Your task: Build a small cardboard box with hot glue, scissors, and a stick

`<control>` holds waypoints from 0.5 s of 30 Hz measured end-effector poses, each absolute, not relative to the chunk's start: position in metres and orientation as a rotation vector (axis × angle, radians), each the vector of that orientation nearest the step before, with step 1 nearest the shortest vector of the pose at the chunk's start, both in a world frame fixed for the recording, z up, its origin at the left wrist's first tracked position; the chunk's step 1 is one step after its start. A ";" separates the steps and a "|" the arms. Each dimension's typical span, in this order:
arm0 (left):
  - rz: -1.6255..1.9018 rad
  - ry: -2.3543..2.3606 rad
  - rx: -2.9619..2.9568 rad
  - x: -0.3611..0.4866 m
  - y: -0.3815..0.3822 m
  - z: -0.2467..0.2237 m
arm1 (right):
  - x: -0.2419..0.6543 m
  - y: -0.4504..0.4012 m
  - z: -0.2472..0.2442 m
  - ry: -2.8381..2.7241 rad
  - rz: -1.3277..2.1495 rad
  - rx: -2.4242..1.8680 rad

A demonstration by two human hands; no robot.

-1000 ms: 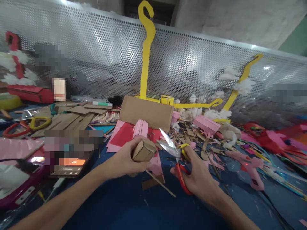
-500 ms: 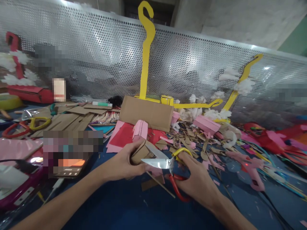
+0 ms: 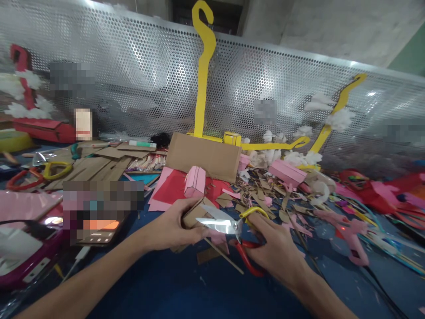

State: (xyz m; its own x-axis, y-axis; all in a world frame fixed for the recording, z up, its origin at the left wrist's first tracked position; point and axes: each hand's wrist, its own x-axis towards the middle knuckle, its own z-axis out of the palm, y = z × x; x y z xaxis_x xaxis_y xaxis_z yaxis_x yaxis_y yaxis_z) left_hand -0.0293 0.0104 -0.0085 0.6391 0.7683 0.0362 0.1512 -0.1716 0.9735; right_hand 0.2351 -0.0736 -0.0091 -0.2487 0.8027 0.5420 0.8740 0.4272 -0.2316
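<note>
My left hand grips a small brown cardboard box, fingers over its far side and thumb along the near edge. In my right hand are scissors with one yellow and one red handle loop. Their blades stand apart and point left, across the right end of the cardboard box; whether they touch it I cannot tell. Beyond my left hand, a pink paper-covered box rests on red paper. Below the blades lie a thin stick and a cardboard scrap.
A cardboard sheet leans beneath a tall yellow hook. Cardboard scraps litter the right middle. A pink glue gun with a cable lies right. Left are a phone, a purple power strip and more scissors.
The scissor blades have closed slightly over the cardboard box. The whole view has shifted a little; both hands keep their hold.
</note>
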 end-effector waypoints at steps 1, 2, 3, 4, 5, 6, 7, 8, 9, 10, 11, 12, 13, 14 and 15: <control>0.665 0.745 1.684 -0.029 0.010 -0.007 | 0.235 -0.074 -0.008 -2.090 -0.169 -1.399; 0.671 0.736 1.679 -0.028 0.010 -0.007 | 0.235 -0.074 -0.008 -2.093 -0.183 -1.391; 0.667 0.732 1.669 -0.028 0.010 -0.007 | 0.235 -0.075 -0.008 -2.097 -0.195 -1.388; 0.653 0.734 1.655 -0.028 0.010 -0.007 | 0.236 -0.075 -0.007 -2.100 -0.205 -1.387; 0.637 0.742 1.641 -0.028 0.010 -0.007 | 0.236 -0.075 -0.008 -2.103 -0.213 -1.389; 0.621 0.754 1.628 -0.028 0.010 -0.008 | 0.237 -0.075 -0.008 -2.102 -0.219 -1.394; 0.609 0.773 1.617 -0.029 0.010 -0.009 | 0.238 -0.075 -0.009 -2.100 -0.221 -1.400; 0.604 0.797 1.610 -0.030 0.011 -0.009 | 0.239 -0.075 -0.011 -2.093 -0.220 -1.410; 0.604 0.821 1.606 -0.030 0.011 -0.009 | 0.240 -0.075 -0.013 -2.081 -0.213 -1.421; 0.606 0.836 1.603 -0.031 0.011 -0.009 | 0.241 -0.074 -0.015 -2.067 -0.201 -1.436; 0.607 0.837 1.597 -0.031 0.011 -0.008 | 0.242 -0.074 -0.016 -2.046 -0.186 -1.454; 0.610 0.819 1.589 -0.031 0.012 -0.007 | 0.243 -0.073 -0.018 -2.022 -0.167 -1.473; 0.618 0.780 1.579 -0.030 0.012 -0.006 | 0.244 -0.072 -0.019 -1.994 -0.146 -1.494; 0.629 0.727 1.567 -0.030 0.012 -0.004 | 0.244 -0.072 -0.019 -1.969 -0.122 -1.514; 0.647 0.672 1.554 -0.029 0.012 -0.003 | 0.244 -0.071 -0.019 -1.948 -0.099 -1.528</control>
